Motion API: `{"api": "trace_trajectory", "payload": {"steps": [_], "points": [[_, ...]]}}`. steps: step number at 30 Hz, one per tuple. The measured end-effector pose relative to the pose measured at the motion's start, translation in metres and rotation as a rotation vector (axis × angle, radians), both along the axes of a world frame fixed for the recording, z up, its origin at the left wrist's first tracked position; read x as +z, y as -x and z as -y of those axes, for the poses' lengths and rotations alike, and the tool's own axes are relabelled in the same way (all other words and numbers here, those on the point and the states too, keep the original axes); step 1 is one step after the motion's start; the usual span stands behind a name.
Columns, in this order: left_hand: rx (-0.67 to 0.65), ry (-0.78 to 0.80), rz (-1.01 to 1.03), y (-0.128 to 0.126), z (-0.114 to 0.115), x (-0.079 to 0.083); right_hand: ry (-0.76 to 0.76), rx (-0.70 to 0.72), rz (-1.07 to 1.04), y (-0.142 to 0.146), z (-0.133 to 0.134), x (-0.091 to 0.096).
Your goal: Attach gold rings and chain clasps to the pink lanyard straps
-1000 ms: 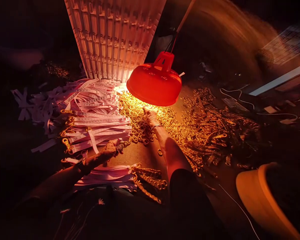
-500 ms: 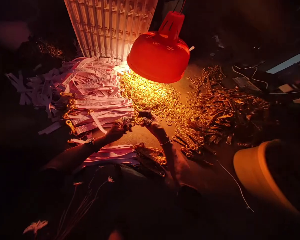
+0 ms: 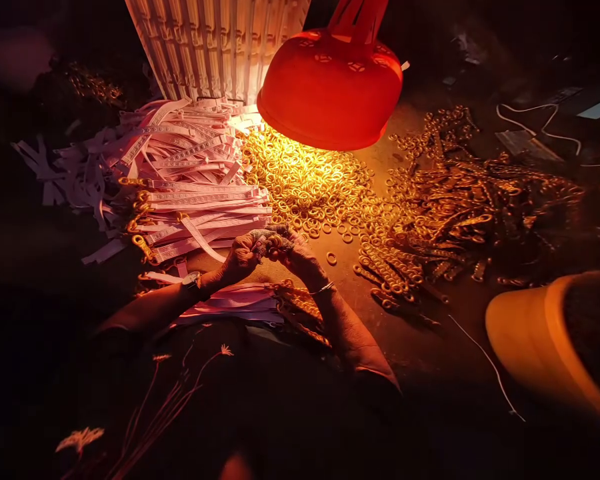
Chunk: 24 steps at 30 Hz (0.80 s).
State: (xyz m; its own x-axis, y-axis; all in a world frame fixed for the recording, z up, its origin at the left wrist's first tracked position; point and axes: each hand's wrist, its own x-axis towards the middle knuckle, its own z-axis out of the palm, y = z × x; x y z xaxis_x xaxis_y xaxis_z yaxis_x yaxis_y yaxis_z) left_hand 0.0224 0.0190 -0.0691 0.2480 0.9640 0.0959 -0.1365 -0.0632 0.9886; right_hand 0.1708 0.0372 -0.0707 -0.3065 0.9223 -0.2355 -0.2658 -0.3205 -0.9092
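My left hand and my right hand meet just below a heap of small gold metal rings. Wrapped or covered fingertips press together on both hands. Between them a few gold rings show, at the fingers of my right hand. Whatever my left fingers pinch is hidden. Beside my left hand lies a stack of pale pink straps with printed marks. Below the hands is a smaller bundle of pink straps, with gold metal pieces at its right end.
A red lamp shade hangs over the rings. Gold clasp-like pieces are piled at the right. A corrugated panel stands behind. An orange-yellow tub is at the lower right. One loose ring lies near my right hand.
My hands have come closer together, and the rings between them are more covered by the fingers. The camera view has shifted, so the lamp sits higher and the tub farther right.
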Motion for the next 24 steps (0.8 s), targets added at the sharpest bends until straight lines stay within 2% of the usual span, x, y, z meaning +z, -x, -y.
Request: {"api": "trace_trajectory", "payload": {"steps": [5,9,14,20,24], "points": [[0.041,-0.061,-0.032,0.004,-0.003,-0.002,0.000,-0.101,-0.012,0.013,0.010,0.010],[0.094,-0.014,-0.009,0.003,-0.008,-0.005,-0.048,-0.144,0.049,0.017,0.025,0.018],[0.076,0.008,-0.062,0.001,-0.004,-0.008,-0.253,-0.226,0.271,0.010,0.034,0.011],[0.017,0.003,-0.213,0.006,0.007,0.000,-0.386,-0.111,0.643,-0.006,0.028,0.008],[0.010,0.031,-0.177,0.004,0.001,0.004,-0.350,-0.046,0.603,-0.007,0.026,0.012]]}}
